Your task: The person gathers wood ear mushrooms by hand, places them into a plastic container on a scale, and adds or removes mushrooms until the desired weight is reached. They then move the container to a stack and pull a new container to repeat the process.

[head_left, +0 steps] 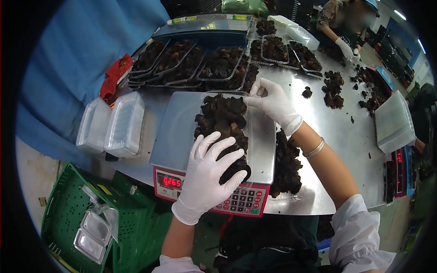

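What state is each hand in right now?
Left hand: open, fingers spread over the dark ruffled pieces.
Right hand: fingers curled at the far corner of the clear tray; grip cannot be told.

Scale (175, 129) at table's (318, 182) near edge — tray (243, 170) on its plate, fungus (223, 111) in tray. Fungus pile (287, 166) just right of scale. Filled trays (186, 63) behind scale, nested trays (124, 123) left. Crate (59, 218) front-left, below tabletop. Second scale (399, 170) far right — co-worker (339, 22) back right.
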### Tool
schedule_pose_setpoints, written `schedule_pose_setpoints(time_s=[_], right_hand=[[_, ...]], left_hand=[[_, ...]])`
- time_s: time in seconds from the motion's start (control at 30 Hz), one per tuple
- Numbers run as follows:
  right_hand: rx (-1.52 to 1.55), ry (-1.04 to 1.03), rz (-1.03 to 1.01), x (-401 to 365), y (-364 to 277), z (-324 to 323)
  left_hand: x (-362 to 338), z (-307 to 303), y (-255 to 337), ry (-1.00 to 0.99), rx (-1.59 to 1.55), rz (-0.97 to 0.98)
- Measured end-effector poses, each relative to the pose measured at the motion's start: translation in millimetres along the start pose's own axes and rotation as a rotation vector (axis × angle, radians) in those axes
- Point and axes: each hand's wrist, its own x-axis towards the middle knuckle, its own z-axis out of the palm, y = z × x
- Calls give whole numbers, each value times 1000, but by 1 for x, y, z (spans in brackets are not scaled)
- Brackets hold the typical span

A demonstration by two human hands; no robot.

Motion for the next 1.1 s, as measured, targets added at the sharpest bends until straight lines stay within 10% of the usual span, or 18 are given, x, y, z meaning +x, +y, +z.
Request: schedule_pose_setpoints(time_s=[0.53, 1.1], right_hand=[[-267, 409, -138, -140, 45, -122], [-4, 258, -16, -153, 62, -122]], left_hand=[[-124, -66, -40, 674, -67, -377], [-108, -68, -31, 620, -128, -420]])
